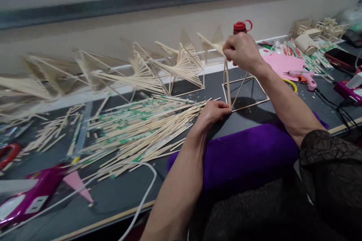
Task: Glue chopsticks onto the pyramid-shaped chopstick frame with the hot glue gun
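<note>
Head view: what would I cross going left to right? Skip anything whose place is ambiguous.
Magenta device at the left → pink paper triangle → left hand → right hand → pink glue gun → phone

Right hand (243,51) (fingers curled) above left (216,112)

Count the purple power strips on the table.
2. The first power strip lies at the picture's left edge; the second power strip is at its right edge, nearer the person than the phone. Others may be hidden.

Two hands (215,112) on a stick frame (251,106), loose sticks (158,128), purple cloth (249,154), pink glue gun (307,77)
</note>
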Demonstrator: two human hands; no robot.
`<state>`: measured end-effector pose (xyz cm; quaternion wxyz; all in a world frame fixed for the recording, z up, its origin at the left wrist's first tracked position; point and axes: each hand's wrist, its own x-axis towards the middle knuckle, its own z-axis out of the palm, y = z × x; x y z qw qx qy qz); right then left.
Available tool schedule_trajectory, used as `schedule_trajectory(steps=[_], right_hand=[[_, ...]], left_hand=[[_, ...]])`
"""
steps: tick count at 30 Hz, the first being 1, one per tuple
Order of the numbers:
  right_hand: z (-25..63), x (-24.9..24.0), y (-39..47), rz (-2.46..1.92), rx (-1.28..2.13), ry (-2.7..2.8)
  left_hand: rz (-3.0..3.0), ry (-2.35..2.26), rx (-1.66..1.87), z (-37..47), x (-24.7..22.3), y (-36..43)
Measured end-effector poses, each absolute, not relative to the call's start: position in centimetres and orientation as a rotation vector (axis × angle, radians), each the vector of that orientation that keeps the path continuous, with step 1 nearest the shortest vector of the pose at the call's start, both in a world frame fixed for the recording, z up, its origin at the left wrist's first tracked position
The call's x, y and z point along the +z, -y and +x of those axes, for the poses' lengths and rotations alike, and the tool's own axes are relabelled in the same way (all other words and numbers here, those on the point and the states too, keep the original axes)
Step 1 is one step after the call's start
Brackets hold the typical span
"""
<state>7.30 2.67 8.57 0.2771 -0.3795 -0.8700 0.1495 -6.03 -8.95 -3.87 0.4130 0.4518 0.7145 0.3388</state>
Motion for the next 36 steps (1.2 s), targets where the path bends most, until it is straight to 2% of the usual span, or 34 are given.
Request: schedule_trajectory(steps=[9, 36], right_hand=[[7.3, 7.9, -3.4, -1.125, 0.185, 2.377], [7.2, 8.4, -4.6, -1.060, 0.217, 2.569]], left_hand=[[1.160, -1.798, 0.860, -6.0, -4.0, 8.8], [1.208, -1.747, 0.861, -6.2, -4.2, 8.8]])
